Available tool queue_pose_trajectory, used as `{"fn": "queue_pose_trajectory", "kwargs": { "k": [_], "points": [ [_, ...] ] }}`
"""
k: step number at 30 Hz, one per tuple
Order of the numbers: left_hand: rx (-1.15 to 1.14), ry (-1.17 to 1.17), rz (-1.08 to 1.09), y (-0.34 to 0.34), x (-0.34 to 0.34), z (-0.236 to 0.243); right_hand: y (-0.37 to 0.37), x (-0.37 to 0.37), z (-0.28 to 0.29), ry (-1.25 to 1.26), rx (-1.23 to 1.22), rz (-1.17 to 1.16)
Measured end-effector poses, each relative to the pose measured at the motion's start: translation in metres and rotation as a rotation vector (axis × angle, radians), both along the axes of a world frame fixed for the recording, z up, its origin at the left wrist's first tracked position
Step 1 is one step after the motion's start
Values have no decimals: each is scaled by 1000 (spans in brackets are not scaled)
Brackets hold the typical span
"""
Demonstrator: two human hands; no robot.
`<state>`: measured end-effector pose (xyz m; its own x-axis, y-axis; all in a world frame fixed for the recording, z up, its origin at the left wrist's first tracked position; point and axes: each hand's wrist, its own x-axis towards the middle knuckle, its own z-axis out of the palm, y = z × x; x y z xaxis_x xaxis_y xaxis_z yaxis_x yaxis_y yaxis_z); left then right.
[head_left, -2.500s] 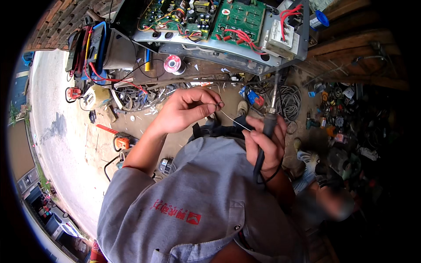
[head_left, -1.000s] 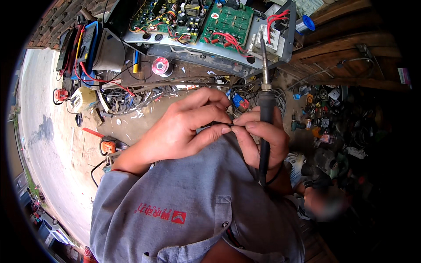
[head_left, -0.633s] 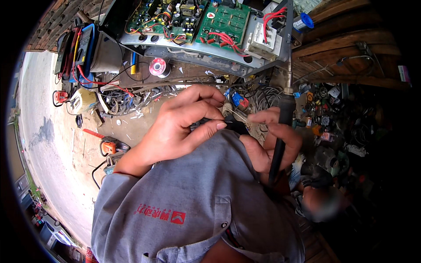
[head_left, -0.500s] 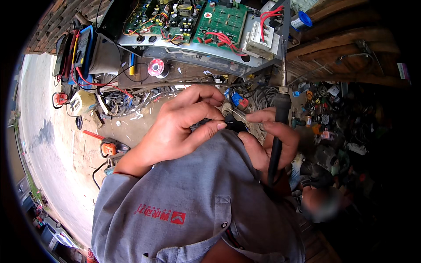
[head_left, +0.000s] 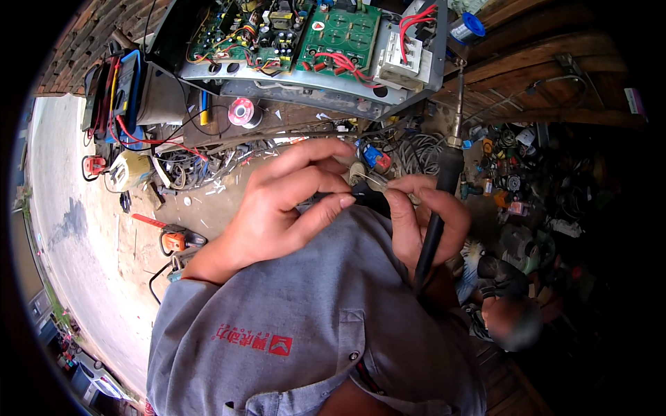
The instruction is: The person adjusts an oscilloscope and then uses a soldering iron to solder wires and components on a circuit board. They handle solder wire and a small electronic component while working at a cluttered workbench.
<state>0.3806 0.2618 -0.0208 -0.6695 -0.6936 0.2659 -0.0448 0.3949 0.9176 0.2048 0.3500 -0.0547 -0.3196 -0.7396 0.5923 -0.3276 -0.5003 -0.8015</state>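
My right hand (head_left: 433, 215) grips a soldering iron (head_left: 447, 170), its black handle lying between the fingers and its metal tip pointing up and away. Thumb and forefinger of that hand also pinch a thin, pale wire-like strand (head_left: 370, 179), which reaches toward my left hand (head_left: 284, 197). The left thumb and forefinger are pressed together, and whatever sits between them is too small to make out. Both hands are held up in front of my grey shirt (head_left: 291, 298), with a small gap between them. Dark material behind the fingertips is partly hidden.
Beyond my hands, an opened metal chassis (head_left: 277, 87) with green circuit boards (head_left: 340, 38) rests on a wooden bench. A solder spool (head_left: 244, 112) and a multimeter (head_left: 126, 83) are to its left. A chainsaw (head_left: 177, 239) lies on the ground; another person (head_left: 503, 284) is at right.
The right thumb and forefinger have closed together on the thin strand. The soldering iron has shifted slightly to the right and tilted more. My left hand keeps its pinch.
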Motion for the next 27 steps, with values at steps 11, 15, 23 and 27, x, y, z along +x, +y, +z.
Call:
{"fn": "queue_pose_trajectory", "kwargs": {
  "k": [11, 15, 23, 27],
  "points": [
    [-159, 14, 8, 0, -3, 1, -3, 4, -4, -62, 37, 42],
    [-150, -19, -20, -6, -2, 1, -3, -10, 8, 139, 34, 182],
    [-112, -34, -47, -10, -6, 4, -20, -7, 9, 370, -80, 119],
    [-39, -32, -61, -11, -4, 4, -19, -7, 10, 367, -68, 128]
  ]
}}
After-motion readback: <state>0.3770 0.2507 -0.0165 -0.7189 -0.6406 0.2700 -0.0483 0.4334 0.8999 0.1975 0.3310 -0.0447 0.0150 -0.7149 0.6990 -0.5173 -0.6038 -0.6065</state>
